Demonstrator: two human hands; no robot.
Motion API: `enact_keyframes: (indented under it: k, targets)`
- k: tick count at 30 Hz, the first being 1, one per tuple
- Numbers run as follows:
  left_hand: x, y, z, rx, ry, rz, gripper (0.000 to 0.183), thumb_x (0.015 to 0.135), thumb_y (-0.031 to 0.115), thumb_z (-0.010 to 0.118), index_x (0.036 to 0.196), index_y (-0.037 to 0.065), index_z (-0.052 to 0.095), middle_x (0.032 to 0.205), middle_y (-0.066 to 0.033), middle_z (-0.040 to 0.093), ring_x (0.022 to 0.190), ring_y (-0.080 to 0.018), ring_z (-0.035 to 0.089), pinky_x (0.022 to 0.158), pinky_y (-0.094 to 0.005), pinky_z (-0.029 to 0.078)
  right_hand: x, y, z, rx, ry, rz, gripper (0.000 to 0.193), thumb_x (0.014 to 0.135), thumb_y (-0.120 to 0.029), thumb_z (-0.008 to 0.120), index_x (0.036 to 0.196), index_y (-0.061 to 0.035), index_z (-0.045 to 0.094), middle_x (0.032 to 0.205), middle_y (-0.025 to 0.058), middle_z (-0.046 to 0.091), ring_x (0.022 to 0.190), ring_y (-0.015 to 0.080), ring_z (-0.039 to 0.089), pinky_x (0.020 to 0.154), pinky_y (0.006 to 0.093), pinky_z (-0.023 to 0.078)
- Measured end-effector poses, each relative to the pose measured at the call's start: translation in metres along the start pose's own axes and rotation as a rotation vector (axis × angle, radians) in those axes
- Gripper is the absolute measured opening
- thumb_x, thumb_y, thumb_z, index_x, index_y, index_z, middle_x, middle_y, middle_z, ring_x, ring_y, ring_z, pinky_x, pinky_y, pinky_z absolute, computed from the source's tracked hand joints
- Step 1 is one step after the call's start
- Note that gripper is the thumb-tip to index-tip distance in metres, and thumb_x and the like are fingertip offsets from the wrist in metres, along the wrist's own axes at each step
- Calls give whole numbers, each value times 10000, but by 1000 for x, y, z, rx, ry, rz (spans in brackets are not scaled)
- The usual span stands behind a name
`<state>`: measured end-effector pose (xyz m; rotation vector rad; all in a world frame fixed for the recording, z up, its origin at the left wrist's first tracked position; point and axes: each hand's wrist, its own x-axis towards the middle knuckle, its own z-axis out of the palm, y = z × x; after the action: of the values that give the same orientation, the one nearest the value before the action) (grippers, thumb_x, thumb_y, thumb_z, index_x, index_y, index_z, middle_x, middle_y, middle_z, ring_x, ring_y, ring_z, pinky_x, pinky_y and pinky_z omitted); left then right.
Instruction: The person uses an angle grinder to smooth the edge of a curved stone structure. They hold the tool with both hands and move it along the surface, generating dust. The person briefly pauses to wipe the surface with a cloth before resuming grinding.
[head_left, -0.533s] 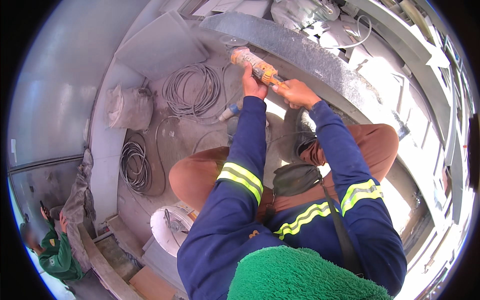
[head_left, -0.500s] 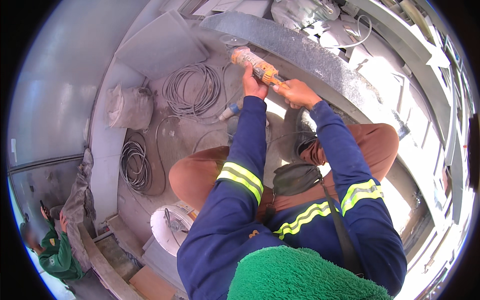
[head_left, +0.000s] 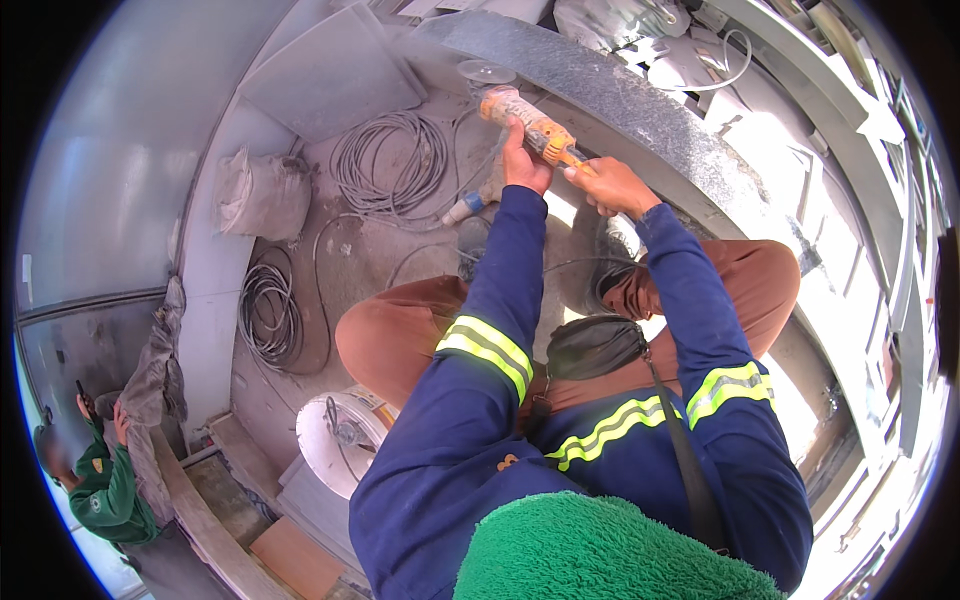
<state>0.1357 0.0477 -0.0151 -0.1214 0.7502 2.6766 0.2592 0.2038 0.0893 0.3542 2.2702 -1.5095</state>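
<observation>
An orange, dust-covered angle grinder [head_left: 528,122] is held out ahead between both arms. My left hand [head_left: 524,163] grips its body from below, near the middle. My right hand [head_left: 615,188] is wrapped round the rear handle. The round disc [head_left: 486,71] at the grinder's far end is at the left part of a grey stone slab [head_left: 600,85]; I cannot tell whether they touch. Pale dust hangs around the disc and slab end.
Coiled cables [head_left: 390,165] lie on the floor to the left, by a dusty sack [head_left: 263,193] and a leaning panel [head_left: 335,75]. A white bucket [head_left: 325,440] stands beside my left knee. A person in green [head_left: 115,490] is at the far left. Offcuts [head_left: 700,75] lie beyond the slab.
Both hands and the grinder sit slightly farther right in the picture, with the disc a little farther along the slab. The whole view has shifted slightly too. Both grips stay the same.
</observation>
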Motion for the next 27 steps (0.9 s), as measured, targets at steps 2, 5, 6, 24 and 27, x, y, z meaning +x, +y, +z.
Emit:
enact_keyframes:
  k: [2,5,6,24,27]
  targets:
    - [-3,-2,1,-13,-5,-12,621,1105,553,499,1382,-3,489,1180,-246,656,1106,-436,676,1026,-683,523,-3,2,0,-8,20,-3,568,1007,-537,658,1013,30,677,689,44,609,521,176,612,477,350,447]
    - [-9,-4,4,-13,30,-9,628,1106,555,494,1381,-10,489,1181,-247,656,1106,-435,678,1017,-676,531,-4,4,1,-13,10,9,581,1004,-561,657,1030,19,675,727,55,617,520,155,604,458,324,439]
    - [-10,-3,4,-13,22,-17,595,1108,533,513,1396,12,496,1201,-209,658,1120,-397,678,1009,-632,544,-3,4,1,-19,12,23,588,1003,-571,657,1043,16,676,742,61,620,517,146,599,450,311,434]
    - [34,20,-3,3,35,-20,488,1126,448,543,1385,35,530,1214,-124,673,1125,-306,687,996,-522,563,40,-14,2,24,15,6,596,1005,-570,675,975,25,676,665,40,599,518,165,607,451,338,435]
    - [33,23,2,2,31,-19,485,1126,446,545,1384,35,531,1218,-125,671,1127,-307,686,1000,-527,563,42,-13,2,38,-2,10,609,1004,-574,678,998,35,682,666,46,600,519,165,607,451,339,435]
